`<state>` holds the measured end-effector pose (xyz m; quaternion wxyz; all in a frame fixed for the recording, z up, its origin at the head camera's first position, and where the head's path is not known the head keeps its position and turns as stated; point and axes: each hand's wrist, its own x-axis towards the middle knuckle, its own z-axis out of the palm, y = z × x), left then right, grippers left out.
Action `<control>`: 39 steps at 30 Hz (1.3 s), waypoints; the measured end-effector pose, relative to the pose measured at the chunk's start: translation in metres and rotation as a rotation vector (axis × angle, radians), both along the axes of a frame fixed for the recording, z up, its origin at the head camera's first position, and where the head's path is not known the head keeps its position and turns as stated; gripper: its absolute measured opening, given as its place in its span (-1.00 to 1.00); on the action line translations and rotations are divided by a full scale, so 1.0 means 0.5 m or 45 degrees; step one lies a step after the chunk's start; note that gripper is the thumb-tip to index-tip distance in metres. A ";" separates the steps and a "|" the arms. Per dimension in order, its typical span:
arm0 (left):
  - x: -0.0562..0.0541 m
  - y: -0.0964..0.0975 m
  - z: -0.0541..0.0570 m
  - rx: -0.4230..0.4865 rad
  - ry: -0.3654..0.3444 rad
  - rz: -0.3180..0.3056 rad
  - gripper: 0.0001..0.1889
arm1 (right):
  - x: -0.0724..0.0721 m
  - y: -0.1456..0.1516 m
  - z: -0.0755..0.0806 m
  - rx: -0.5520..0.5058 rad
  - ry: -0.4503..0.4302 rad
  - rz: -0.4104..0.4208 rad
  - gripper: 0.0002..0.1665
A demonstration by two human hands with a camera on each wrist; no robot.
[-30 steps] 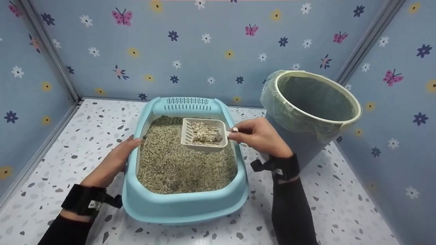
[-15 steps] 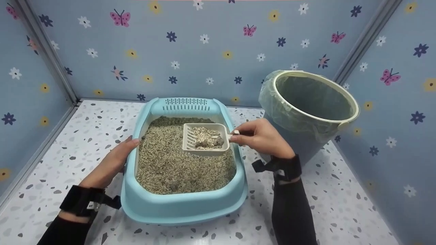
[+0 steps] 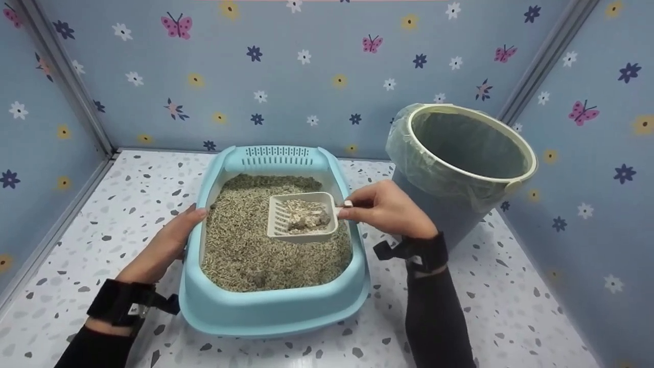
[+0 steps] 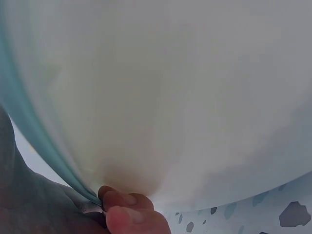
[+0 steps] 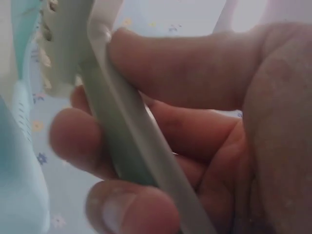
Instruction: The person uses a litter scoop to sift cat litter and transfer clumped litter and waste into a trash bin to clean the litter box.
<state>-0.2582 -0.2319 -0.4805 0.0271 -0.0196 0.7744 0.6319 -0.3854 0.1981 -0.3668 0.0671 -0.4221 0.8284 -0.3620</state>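
In the head view, a blue litter box [image 3: 276,312] holds tan granular litter [image 3: 265,260]. At its left rim my left hand [image 3: 166,240] holds on, thumb over the edge; the left wrist view shows its fingertips [image 4: 136,219] curled beneath the rim. My right hand [image 3: 391,209] pinches the handle of a slotted litter scoop [image 3: 273,232] above the right part of the litter. Inside the scoop lie loose pellets and greyish clumps [image 3: 309,221]. Up close, the right wrist view has the thumb pressed along the scoop's pale handle [image 5: 141,136], the other fingers curled round it.
To the right of the box stands a tall bin [image 3: 449,214], lined with a translucent greenish bag [image 3: 409,143] under a cream ring. Flower-patterned panels [image 3: 286,76] enclose the back and both sides of the speckled tabletop [image 3: 143,189].
The scoop has come a little nearer to me over the litter. Its load has shrunk and shifted, and the grey clumps show more plainly. My left hand keeps its place on the rim.
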 end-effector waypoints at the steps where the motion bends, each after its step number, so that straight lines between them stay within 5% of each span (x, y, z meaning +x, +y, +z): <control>1: 0.001 -0.001 0.001 -0.002 0.001 0.001 -0.14 | 0.001 -0.010 -0.002 0.005 0.014 0.006 -0.73; 16: 0.001 -0.002 0.003 -0.003 -0.022 0.006 -0.12 | 0.007 -0.024 0.002 0.078 0.008 0.050 -0.71; 22: 0.000 -0.001 -0.001 0.004 -0.008 -0.011 -0.14 | 0.007 0.011 0.009 0.068 -0.027 -0.027 -0.76; 28: 0.001 -0.002 -0.003 -0.012 -0.015 0.011 -0.13 | 0.012 -0.019 0.004 0.105 -0.020 0.040 -0.73; 34: 0.000 0.001 -0.004 -0.004 -0.012 -0.010 -0.14 | 0.013 0.012 0.008 0.074 -0.042 -0.033 -0.77; 39: -0.002 0.001 -0.001 -0.016 -0.025 0.008 -0.11 | 0.013 -0.010 0.003 0.122 -0.033 0.043 -0.72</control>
